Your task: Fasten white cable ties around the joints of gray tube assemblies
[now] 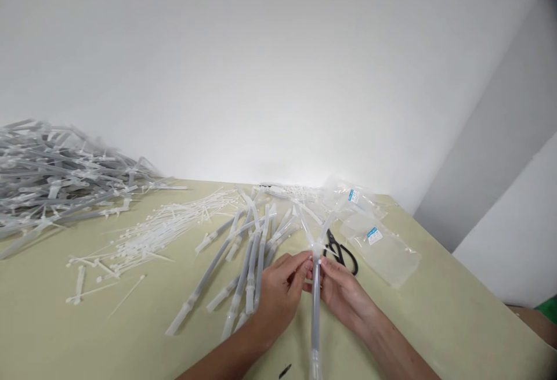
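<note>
A translucent tube assembly [315, 304] with a Y-shaped top stands out in front of me, its two branches spreading away from the junction. My left hand [285, 284] is closed at its left side just below the junction, fingertips pinched together; what they pinch is too small to make out. On the other side, my right hand [343, 290] is closed round the tube, its thumb and fingers at a small white zip-tie head by the junction. Black scissors [340, 252] lie just behind my right hand. Several similar tubes [210, 272] lie left of my hands.
A large heap of tube assemblies [56, 171] fills the far left of the table [143, 339]. White zip ties [165, 232] are spread between heap and tubes. Clear plastic bags [387, 255] with blue labels lie at the right. A white wall [270, 72] rises behind.
</note>
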Tool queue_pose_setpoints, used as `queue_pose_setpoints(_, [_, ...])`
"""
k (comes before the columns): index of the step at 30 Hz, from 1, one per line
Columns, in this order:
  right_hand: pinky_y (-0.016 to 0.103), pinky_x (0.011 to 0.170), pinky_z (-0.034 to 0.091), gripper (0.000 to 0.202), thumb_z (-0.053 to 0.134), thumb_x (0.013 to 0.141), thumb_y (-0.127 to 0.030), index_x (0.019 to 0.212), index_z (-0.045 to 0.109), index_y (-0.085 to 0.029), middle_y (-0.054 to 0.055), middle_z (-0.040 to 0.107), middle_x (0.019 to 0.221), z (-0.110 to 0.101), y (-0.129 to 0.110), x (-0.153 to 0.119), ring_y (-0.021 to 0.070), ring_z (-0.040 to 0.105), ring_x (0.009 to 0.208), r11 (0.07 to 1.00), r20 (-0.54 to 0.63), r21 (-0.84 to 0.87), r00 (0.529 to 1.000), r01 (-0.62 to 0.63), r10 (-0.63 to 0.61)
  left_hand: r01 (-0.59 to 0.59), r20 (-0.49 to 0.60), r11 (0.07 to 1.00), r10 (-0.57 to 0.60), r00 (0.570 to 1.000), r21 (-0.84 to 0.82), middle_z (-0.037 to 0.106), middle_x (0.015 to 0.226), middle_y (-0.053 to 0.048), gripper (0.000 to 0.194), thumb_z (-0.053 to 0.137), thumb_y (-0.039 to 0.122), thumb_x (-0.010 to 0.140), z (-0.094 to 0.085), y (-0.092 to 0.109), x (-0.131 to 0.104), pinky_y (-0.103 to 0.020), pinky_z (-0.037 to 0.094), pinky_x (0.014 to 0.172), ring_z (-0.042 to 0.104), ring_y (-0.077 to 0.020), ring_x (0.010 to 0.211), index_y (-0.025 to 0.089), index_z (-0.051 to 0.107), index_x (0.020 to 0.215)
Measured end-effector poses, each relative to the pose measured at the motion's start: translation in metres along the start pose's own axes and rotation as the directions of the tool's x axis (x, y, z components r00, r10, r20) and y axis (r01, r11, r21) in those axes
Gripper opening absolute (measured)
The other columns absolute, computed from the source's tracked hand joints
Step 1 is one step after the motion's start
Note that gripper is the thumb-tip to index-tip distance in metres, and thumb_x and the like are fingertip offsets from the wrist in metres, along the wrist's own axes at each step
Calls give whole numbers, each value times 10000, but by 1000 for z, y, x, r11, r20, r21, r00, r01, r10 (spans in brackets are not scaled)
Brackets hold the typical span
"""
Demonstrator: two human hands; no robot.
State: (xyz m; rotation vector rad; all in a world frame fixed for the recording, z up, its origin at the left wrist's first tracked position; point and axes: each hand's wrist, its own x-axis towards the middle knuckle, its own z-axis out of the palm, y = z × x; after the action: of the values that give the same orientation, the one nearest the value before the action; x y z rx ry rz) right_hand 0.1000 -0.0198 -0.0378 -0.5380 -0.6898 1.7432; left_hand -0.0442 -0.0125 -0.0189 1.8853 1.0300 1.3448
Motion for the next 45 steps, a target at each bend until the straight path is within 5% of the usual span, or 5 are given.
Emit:
queue_pose_setpoints(8, [271, 641, 434, 130, 581, 864, -235, 894, 671, -146, 15, 637, 752, -1, 3, 0, 112, 542, 642, 992, 9, 113, 998, -61, 60, -157, 158, 987, 152, 976, 18, 601, 704, -32, 190, 541, 211, 848, -8, 0, 11, -222, 428, 569, 539, -122, 638, 209, 712, 930])
queue_pose_setpoints(18, [247, 589, 385, 137, 572, 863, -230, 870, 679, -145, 25, 609, 768, 4, 1, 1, 117, 482, 672, 997, 27, 76, 1000, -10, 8, -24, 182, 997, 12, 983, 67, 586, 719, -23, 169, 546, 182, 814, -10, 7, 14, -210, 407, 533, 500, -98, 591, 180, 674, 704])
queue_pose_setpoints(30, [221, 568, 396, 107, 655, 803, -233, 802, 688, -132, 17, 589, 714, 7, 9, 1, 107, 483, 638, 998, -110, -9, 992, 62, -63, 143, 175, 989, -135, 975, -36, 606, 830, -10, 154, 529, 272, 835, 1, 9, 5, -203, 411, 460, 581, -82, 509, 189, 594, 947])
queue_pose_setpoints(38, [209, 546, 370, 113, 675, 786, -275, 772, 682, -163, -4, 548, 653, 8, 16, 2, 107, 452, 605, 988, -190, -124, 975, 95, -117, 191, 103, 973, -205, 973, 127, 594, 775, 44, 106, 473, 182, 807, 7, 7, 0, -217, 392, 506, 524, -83, 509, 228, 467, 902])
queue_pose_setpoints(45, [213, 528, 343, 143, 631, 816, -301, 774, 668, -169, -19, 511, 648, 6, 17, 3, 107, 408, 588, 972, -205, -204, 966, 115, -157, 262, 128, 964, -255, 958, -36, 627, 691, 48, 35, 467, 183, 811, 3, 8, 5, -206, 403, 529, 567, -90, 534, 213, 481, 823])
